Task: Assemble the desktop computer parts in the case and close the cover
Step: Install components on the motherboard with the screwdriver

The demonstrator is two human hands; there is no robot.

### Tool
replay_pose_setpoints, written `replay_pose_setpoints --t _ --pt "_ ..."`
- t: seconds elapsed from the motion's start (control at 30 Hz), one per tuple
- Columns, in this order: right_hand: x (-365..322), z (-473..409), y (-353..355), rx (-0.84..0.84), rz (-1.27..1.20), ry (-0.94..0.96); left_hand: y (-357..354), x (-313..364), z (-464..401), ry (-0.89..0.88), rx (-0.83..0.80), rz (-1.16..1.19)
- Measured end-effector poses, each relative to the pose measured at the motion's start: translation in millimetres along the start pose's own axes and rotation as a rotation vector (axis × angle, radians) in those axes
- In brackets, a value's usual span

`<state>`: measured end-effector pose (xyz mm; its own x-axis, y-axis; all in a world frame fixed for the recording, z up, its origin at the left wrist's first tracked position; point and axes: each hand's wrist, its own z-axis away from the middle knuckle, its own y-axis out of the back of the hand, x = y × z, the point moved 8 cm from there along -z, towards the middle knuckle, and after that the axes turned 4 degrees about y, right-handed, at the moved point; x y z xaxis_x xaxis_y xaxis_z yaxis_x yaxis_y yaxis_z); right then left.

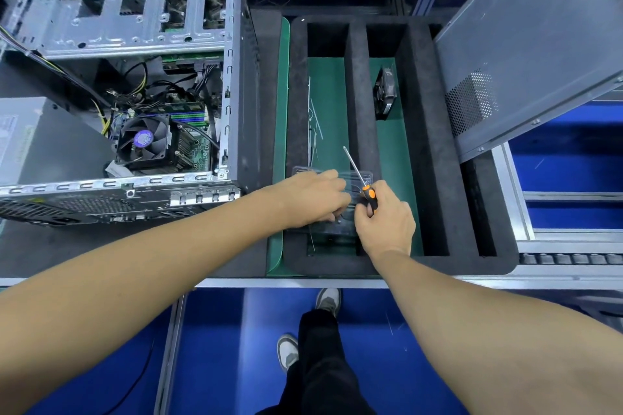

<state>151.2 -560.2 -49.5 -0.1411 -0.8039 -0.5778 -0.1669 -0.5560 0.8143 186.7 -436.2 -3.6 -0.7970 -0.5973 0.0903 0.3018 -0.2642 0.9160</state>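
Both hands are working over a clear plastic tray in the foam organiser: the right hand is gripping a screwdriver, the left hand seemingly pinching something small. Left, the open computer case is lying on the table; its cover is leaning at right.

Both forearms are bare right up to the lower corners of the frame, with no sleeve, watch, glove or ring to be seen on either one. The left hand and the right hand are bare as well. At the bottom centre, the person wears loose black trousers, creased at the leg. On the feet are grey-and-white trainers with pale soles and laces.
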Motion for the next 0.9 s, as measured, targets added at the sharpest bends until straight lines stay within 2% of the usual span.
replay_pose_setpoints --t 0.03,0.23,0.3,0.37,0.4,0.47,0.57,0.7,0.9 --pt "0.6 0.0 -0.2 0.002 0.002 0.0 6.8 -3.8 2.0 0.041 0.044 0.091" --pt "2.5 -0.8 -0.9 0.001 -0.003 -0.019 29.8 -56.9 16.2 0.513 0.283 1.107" --pt "1.8 -0.6 -0.7 0.004 -0.006 -0.018 24.6 -66.3 18.0 0.68 0.306 1.343" --pt "2.1 -0.4 -0.9 0.004 -0.008 -0.019 19.1 -67.9 17.6 0.766 0.261 1.424" --pt "2.5 -0.4 -1.2 0.005 -0.007 -0.02 18.9 -67.9 17.7 0.762 0.236 1.362" --pt "3.7 -0.4 -2.4 0.006 -0.006 -0.018 20.3 -63.4 18.8 0.66 0.18 1.047" --pt "5.5 -1.1 -4.3 0.003 -0.003 -0.017 5.0 -47.2 20.9 0.468 -0.002 0.65" --pt "7.2 -1.5 -5.0 0.009 0.007 -0.017 -0.2 -45.1 23.0 0.431 -0.086 0.449" --pt "6.9 -2.2 -5.8 0.02 0.023 -0.007 -11.8 -26.8 10.5 0.3 -0.298 0.336"
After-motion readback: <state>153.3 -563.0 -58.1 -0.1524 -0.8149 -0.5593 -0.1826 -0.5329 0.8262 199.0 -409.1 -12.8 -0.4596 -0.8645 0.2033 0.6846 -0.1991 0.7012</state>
